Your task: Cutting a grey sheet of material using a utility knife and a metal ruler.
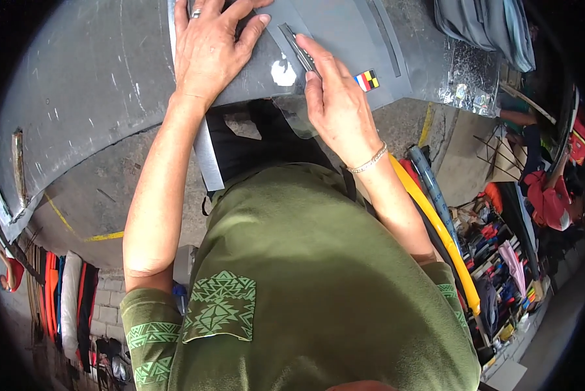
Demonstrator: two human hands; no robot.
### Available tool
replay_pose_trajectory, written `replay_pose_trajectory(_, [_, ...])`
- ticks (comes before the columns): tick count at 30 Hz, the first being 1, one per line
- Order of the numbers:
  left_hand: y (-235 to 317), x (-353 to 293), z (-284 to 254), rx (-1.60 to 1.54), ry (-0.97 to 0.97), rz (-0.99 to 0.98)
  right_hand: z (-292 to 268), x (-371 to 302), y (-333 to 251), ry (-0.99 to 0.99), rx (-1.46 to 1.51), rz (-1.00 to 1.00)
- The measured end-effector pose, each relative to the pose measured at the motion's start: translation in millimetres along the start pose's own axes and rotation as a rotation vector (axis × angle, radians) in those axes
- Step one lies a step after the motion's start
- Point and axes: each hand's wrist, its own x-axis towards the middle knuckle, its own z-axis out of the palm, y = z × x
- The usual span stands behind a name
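Observation:
My left hand [215, 49] lies flat with its fingers apart, pressing down at the far side of the grey worktop [77, 85]. Under that hand and forearm runs a long metal straightedge [209, 156], whose near end juts past the worktop's front edge. To the right, my right hand [338, 98] is closed round a slim dark utility knife [297, 49], slanting up and left. Beneath the knife is a smooth grey sheet [335, 29], bearing a small coloured patch [367, 80]. The fingertips of my left hand are partly cut off by the top edge.
Folded grey cloth [488, 26] lies at the far right of the worktop. Below it stand a yellow roll [436, 221], a blue tube [432, 192] and a pile of mixed goods [501, 260]. Coloured rolls [64, 300] stand at lower left. A person in red [546, 195] is at right.

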Motion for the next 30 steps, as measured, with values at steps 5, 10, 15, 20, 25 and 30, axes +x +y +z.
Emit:
replay_pose_trajectory(5, [-1.1, -0.9, 1.3, -0.004, 0.008, 0.005, 1.1, -0.1, 0.1, 0.019, -0.011, -0.018])
replay_pose_trajectory(10, [-0.2, -1.6, 1.1, 0.007, 0.017, -0.002, 1.3, 0.6, 0.9, 0.016, -0.045, -0.031])
replay_pose_trajectory(15, [0.1, -0.9, 1.5, 0.011, 0.008, -0.006, 1.3, 0.4, -0.7, 0.020, -0.039, -0.029])
replay_pose_trajectory(20, [0.5, -0.6, 1.2, 0.010, 0.004, -0.011, 1.2, 0.1, 0.2, 0.018, -0.048, -0.036])
replay_pose_trajectory(25, [0.9, -0.7, 0.7, 0.003, 0.002, -0.016, 0.0, 1.0, -1.8, 0.002, -0.061, -0.019])
replay_pose_trajectory(30, [1.1, -1.2, 1.3, 0.002, 0.000, -0.014, 0.8, 0.2, -1.7, 0.008, -0.072, -0.010])
